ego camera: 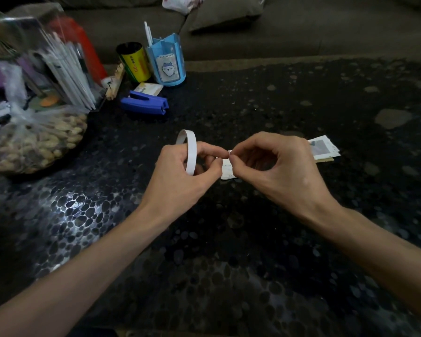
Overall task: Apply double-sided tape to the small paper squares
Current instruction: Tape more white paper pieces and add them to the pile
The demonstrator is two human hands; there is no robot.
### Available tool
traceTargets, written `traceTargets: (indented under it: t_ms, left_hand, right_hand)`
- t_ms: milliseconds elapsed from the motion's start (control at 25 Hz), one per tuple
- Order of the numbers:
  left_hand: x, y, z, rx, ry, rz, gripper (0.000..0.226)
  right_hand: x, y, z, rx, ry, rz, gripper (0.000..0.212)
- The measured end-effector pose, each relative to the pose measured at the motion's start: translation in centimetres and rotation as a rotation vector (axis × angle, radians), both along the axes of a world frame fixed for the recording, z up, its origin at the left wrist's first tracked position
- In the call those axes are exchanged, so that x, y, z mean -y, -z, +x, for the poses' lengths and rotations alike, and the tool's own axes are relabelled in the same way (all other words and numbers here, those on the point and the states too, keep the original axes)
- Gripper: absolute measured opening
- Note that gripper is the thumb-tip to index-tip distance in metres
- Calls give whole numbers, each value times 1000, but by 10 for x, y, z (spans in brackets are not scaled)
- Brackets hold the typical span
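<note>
Left hand [180, 171] grips thin white tape roll [191, 152] above dark table [253, 239]. Right hand [277, 164] pinches tape end at roll's edge. Small paper square [227, 172] lies below fingers, paper stack [322, 148] just behind right hand. Risk: tape end folds, sticks to fingertips; tears crooked.

Looks like a home living room. At the far side, a grey sofa [301, 32] with a cushion [224, 13]. Nearer, a dark pebble-patterned table [229, 239], cluttered at far left with a bag of peanuts [34, 142], a blue pen holder [167, 62] and a blue stapler [144, 103].
</note>
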State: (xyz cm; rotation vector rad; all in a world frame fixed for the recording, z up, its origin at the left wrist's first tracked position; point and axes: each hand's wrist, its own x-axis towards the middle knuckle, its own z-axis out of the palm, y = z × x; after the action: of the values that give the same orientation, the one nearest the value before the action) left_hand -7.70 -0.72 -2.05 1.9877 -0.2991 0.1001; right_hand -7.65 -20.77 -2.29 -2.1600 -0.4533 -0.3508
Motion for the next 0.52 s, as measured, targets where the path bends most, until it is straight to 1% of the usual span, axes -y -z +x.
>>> traceTargets:
  t_ms: [520]
  left_hand:
    - [1, -3, -1, -35, 18, -36, 14]
  right_hand:
    - [2, 1, 2, 16, -23, 6, 8]
